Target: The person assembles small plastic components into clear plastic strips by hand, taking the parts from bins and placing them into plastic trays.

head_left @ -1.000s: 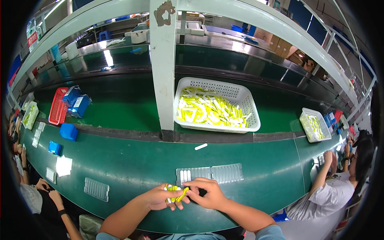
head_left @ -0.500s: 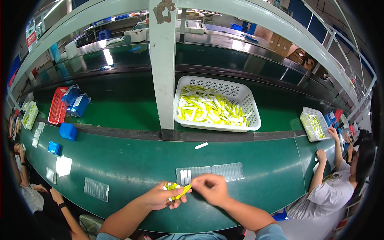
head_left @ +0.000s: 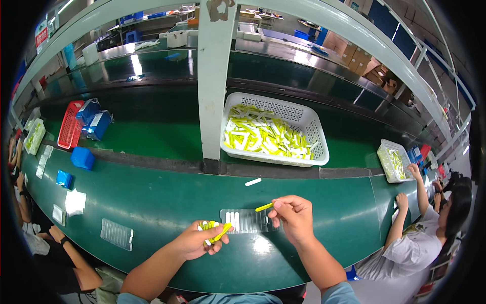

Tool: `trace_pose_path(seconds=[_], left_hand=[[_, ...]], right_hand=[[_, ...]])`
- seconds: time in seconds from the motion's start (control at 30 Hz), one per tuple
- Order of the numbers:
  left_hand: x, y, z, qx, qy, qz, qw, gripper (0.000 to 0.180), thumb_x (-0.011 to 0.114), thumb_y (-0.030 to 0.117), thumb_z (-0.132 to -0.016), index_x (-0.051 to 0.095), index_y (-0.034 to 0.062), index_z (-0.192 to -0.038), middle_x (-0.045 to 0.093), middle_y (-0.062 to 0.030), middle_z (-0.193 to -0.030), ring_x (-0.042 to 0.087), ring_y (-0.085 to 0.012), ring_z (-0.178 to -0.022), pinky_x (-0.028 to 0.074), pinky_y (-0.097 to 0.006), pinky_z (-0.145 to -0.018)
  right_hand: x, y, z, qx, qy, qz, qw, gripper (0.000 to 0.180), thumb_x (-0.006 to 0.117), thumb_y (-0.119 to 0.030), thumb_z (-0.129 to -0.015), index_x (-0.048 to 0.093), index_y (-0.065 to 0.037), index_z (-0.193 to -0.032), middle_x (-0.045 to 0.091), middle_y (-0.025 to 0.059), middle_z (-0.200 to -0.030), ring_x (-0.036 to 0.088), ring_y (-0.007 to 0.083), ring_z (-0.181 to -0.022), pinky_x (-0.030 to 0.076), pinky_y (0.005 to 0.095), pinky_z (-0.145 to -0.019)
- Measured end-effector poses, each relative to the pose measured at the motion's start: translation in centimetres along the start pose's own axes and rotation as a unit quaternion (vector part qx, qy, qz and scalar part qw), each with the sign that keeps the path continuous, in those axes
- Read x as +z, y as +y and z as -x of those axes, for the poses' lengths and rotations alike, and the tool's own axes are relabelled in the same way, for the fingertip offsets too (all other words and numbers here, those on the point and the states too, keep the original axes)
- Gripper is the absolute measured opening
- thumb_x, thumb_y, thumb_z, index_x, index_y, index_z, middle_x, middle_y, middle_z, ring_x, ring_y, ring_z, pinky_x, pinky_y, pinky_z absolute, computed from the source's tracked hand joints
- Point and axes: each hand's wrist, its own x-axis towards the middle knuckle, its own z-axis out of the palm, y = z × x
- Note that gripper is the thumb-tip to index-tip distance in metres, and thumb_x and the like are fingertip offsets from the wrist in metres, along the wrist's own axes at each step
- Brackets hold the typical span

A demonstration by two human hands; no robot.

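Note:
My left hand [head_left: 195,241] is closed round a bundle of slim yellow-and-white plastic sticks [head_left: 218,233], their ends poking out past the fingers. Up and to the right of it, my right hand [head_left: 296,218] pinches one yellow stick [head_left: 264,207] between thumb and fingertips. That stick hangs over a clear ribbed plastic tray [head_left: 249,223] on the green table. Several white sticks [head_left: 232,221] lie side by side in the tray's left slots. My right hand covers the tray's right part.
Beyond a grey post [head_left: 211,101] stands a white basket [head_left: 276,161] of yellow-and-white sticks. A single white stick [head_left: 253,182] lies on the table. Another clear tray [head_left: 117,234], blue blocks [head_left: 82,158] and a red basket [head_left: 70,126] are leftward. People sit at both sides.
My right hand has moved away from the bundle, up and to the right, carrying one yellow stick. My left hand has shifted slightly left with the rest.

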Motion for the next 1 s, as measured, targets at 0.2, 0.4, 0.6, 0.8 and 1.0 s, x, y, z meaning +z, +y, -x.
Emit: trace_pose_path(seconds=[0.2,0.4,0.6,0.8,1.0], left_hand=[[-0.9,0.2,-0.2,0.009,-0.031,0.075,0.997,0.038,0.057,0.026,-0.104,0.056,-0.0047,-0.127,0.066,-0.0083,-0.092,0.056,-0.0127,-0.065,0.043,-0.025,-0.052],[-0.8,0.3,-0.3,0.006,-0.024,0.079,0.997,0.038,0.057,0.026,-0.104,0.056,-0.0043,-0.127,0.066,-0.0075,-0.092,0.056,-0.0125,-0.066,0.043,-0.025,-0.053],[-0.2,0.6,-0.1,0.008,0.000,0.067,0.998,0.034,0.056,0.026,-0.104,0.059,-0.0031,-0.122,0.065,-0.0071,-0.088,0.053,-0.0124,-0.063,0.041,-0.025,-0.052],[-0.2,0.6,0.0,0.003,-0.011,0.069,0.998,0.035,0.055,0.026,-0.105,0.058,-0.0025,-0.125,0.066,-0.0060,-0.088,0.055,-0.0125,-0.063,0.041,-0.025,-0.052],[-0.9,0.3,-0.2,0.005,-0.028,0.065,0.997,0.037,0.056,0.026,-0.104,0.057,-0.0018,-0.128,0.066,-0.0058,-0.092,0.057,-0.0121,-0.066,0.043,-0.025,-0.054]], right_hand=[[-0.6,-0.8,-3.7,0.079,-0.152,0.192,0.966,0.008,0.072,0.000,-0.088,0.069,0.007,-0.088,0.072,0.0145,-0.076,0.067,0.0152,-0.065,0.055,0.0267,-0.060],[0.7,0.1,-6.1,0.075,-0.360,0.482,0.795,0.016,0.079,-0.009,-0.081,0.071,-0.001,-0.092,0.070,0.0044,-0.073,0.066,0.0120,-0.067,0.050,0.0289,-0.060],[2.2,0.8,-7.0,-0.079,-0.420,0.547,0.719,0.028,0.080,-0.018,-0.078,0.063,-0.005,-0.097,0.059,0.0076,-0.077,0.058,0.0263,-0.070,0.048,0.0376,-0.067],[0.5,2.4,-6.5,0.009,-0.376,0.518,0.768,0.032,0.078,-0.021,-0.078,0.060,-0.009,-0.101,0.055,0.0053,-0.079,0.057,0.0249,-0.079,0.044,0.0376,-0.080],[1.0,2.1,-6.0,-0.184,-0.373,0.512,0.752,0.029,0.079,-0.016,-0.079,0.064,-0.008,-0.102,0.049,-0.0005,-0.069,0.051,0.0155,-0.064,0.044,0.0338,-0.066]])
